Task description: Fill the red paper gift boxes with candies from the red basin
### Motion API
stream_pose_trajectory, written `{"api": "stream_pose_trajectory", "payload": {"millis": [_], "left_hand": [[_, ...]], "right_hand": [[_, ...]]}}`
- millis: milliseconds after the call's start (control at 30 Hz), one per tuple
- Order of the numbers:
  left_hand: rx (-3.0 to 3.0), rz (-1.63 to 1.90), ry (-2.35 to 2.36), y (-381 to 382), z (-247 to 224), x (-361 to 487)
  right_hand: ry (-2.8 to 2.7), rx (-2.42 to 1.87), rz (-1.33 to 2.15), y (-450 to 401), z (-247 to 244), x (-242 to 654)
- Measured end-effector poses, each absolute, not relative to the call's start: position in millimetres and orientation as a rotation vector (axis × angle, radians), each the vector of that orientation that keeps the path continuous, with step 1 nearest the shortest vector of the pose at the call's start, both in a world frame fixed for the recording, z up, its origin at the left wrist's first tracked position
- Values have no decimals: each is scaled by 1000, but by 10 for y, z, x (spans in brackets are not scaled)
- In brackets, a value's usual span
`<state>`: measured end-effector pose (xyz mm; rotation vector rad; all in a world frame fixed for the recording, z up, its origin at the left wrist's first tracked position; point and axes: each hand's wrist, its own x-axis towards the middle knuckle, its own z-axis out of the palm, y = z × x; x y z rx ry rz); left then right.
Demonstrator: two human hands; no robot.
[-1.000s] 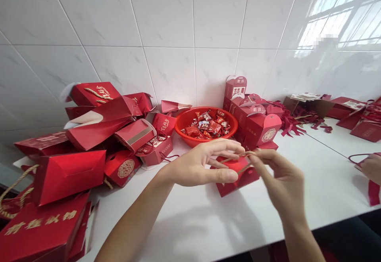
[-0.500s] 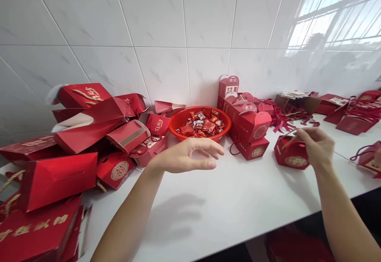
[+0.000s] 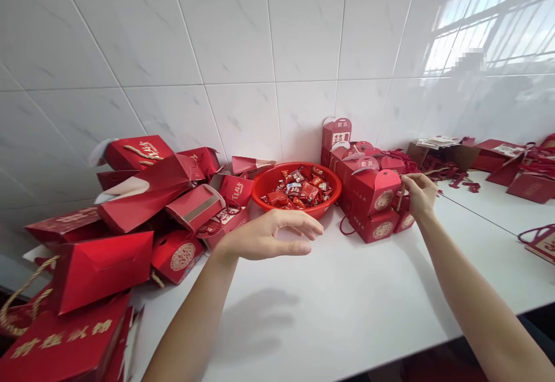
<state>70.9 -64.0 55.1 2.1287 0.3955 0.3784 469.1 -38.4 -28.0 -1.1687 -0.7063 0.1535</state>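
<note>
My right hand [image 3: 420, 193] pinches the cord handle of a small red gift box [image 3: 404, 222] with a gold emblem. That box is beside the stacked red gift boxes [image 3: 376, 206], partly hidden by them and by my fingers; whether it rests on the table is hard to tell. My left hand [image 3: 271, 234] hovers over the table, palm down and fingers stretched out, holding nothing. Just beyond it stands a round red basin [image 3: 260, 182], with wrapped candies [image 3: 299, 187] in it.
A heap of red boxes [image 3: 104, 266], some with rope handles, covers the left of the white table [image 3: 329, 307]. At the right lie red ribbons [image 3: 463, 182], cards [image 3: 437, 141] and more red boxes [image 3: 531, 185]. A tiled wall [image 3: 234, 41] rises behind.
My right hand has carried the gift box leftward to the side of the stacked boxes. The left hand keeps its open pose, and the view has shifted slightly.
</note>
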Motion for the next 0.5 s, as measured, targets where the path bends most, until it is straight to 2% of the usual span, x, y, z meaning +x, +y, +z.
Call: {"api": "stream_pose_trajectory", "payload": {"millis": [167,333,400,500], "left_hand": [[2118,374,389,-614,528,706],[2203,433,454,-598,521,687],[2293,604,551,-570,545,641],[2439,1101,904,-470,616,472]], "right_hand": [[-698,-1224,40,-413,-270,4636],[-859,-1496,-49,-482,-328,4568],[-864,-1556,-139,-537,-361,4558],[-819,-1542,-255,-669,-394,4549]]}}
